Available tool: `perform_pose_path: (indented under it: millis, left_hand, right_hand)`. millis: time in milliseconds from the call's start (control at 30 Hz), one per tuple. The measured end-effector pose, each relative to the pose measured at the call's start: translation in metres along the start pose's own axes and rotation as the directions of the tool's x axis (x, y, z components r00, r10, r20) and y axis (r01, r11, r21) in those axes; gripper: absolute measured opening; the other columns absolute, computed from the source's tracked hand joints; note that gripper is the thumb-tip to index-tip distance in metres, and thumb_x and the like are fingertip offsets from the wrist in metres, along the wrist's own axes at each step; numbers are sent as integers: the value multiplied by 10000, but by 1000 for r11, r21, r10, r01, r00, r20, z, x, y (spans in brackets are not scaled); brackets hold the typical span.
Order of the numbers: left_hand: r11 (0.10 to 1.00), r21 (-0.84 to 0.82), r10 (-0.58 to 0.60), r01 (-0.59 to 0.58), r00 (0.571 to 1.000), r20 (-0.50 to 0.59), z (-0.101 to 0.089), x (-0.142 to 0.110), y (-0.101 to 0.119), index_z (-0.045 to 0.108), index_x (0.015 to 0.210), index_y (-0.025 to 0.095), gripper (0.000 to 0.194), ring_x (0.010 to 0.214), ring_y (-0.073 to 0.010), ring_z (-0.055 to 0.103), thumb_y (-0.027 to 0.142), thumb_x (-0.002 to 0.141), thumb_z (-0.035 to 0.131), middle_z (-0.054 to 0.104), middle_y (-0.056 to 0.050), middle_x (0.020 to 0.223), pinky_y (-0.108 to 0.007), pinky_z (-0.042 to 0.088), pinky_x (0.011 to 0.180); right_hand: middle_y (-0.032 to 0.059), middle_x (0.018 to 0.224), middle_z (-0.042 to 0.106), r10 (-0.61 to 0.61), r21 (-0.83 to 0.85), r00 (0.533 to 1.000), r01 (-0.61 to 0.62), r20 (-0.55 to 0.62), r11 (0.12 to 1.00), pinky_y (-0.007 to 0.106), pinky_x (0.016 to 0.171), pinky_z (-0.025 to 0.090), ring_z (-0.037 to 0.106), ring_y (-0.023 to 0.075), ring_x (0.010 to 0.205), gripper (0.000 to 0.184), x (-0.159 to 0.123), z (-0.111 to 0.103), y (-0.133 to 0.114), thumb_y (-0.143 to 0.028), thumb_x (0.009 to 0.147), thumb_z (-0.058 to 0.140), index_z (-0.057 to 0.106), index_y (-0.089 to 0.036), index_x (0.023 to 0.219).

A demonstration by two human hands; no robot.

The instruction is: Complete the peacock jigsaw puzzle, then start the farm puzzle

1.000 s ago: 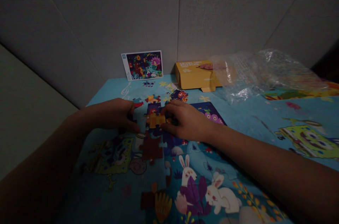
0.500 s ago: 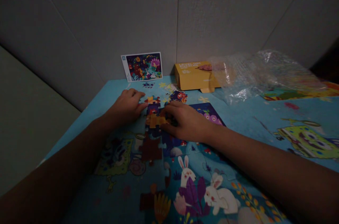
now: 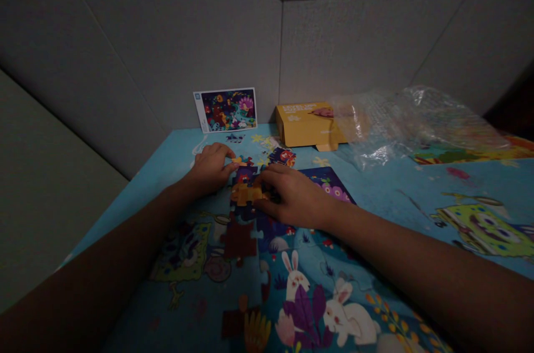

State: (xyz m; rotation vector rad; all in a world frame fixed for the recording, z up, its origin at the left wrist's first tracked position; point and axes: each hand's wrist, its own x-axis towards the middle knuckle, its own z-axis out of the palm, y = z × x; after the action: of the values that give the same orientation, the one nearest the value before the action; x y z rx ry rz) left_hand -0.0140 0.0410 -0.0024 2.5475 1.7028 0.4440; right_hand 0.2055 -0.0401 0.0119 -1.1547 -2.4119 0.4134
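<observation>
A partly assembled jigsaw puzzle (image 3: 308, 264) with white rabbits and purple leaves lies on the table in front of me. My right hand (image 3: 292, 194) rests over its upper left part, fingers curled, with thumb and fingertips at an orange puzzle piece (image 3: 247, 193). Its palm hides what lies beneath. Just beyond, my left hand (image 3: 212, 167) has thumb and index finger at the edge of a small orange-and-blue puzzle piece (image 3: 246, 162). A dark brown piece (image 3: 240, 239) juts from the puzzle's left side.
A picture card (image 3: 227, 110) leans on the wall beside a yellow puzzle box (image 3: 308, 125). Clear plastic wrapping (image 3: 387, 125) lies right of the box. Loose pieces (image 3: 283, 157) (image 3: 236, 138) lie beyond my hands on the blue cartoon tablecloth (image 3: 400, 219).
My left hand has shifted slightly right, closing thumb and index finger in on the small orange-and-blue piece. My right hand stays at the orange piece. The view has tilted up a little.
</observation>
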Motion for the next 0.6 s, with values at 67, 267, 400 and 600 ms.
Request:
perform_pose_path:
  millis: [67,267,400,600]
  left_hand:
    - [999,-34,-15,14,1000,-24,-2,0,1,590,1008,162,291,1097,-317,530,370,808,546,605,-128,1122,-478,410,953]
    - [973,-230,-45,-23,957,-286,-18,-7,13,571,974,183,203,764,-208,623,312,822,530,655,-22,772,-321,469,727]
    - [966,-206,51,-154,900,-434,-23,-13,19,622,925,183,173,774,-186,633,254,844,487,683,-28,804,-295,470,726]
    - [949,-106,211,-298,845,-492,-23,-17,24,654,892,175,209,792,-178,626,241,877,456,690,-40,857,-308,482,761]
  right_hand:
    - [89,933,598,-2,-3,1000,2,2,1000,300,775,403,539,201,873,282,0,0,0,-327,823,636,636,-131,1025]
    - [91,932,608,-10,-9,1000,10,1,1000,297,773,406,547,203,881,296,0,0,-2,-329,820,637,641,-128,1038]
    - [69,878,629,69,-13,995,-70,-76,997,276,722,399,554,172,797,168,2,-2,0,-263,871,546,657,-150,926]
    - [171,1069,630,348,-273,882,-436,-318,857,388,868,399,527,294,1029,301,8,-11,20,-275,906,466,656,-129,1087]
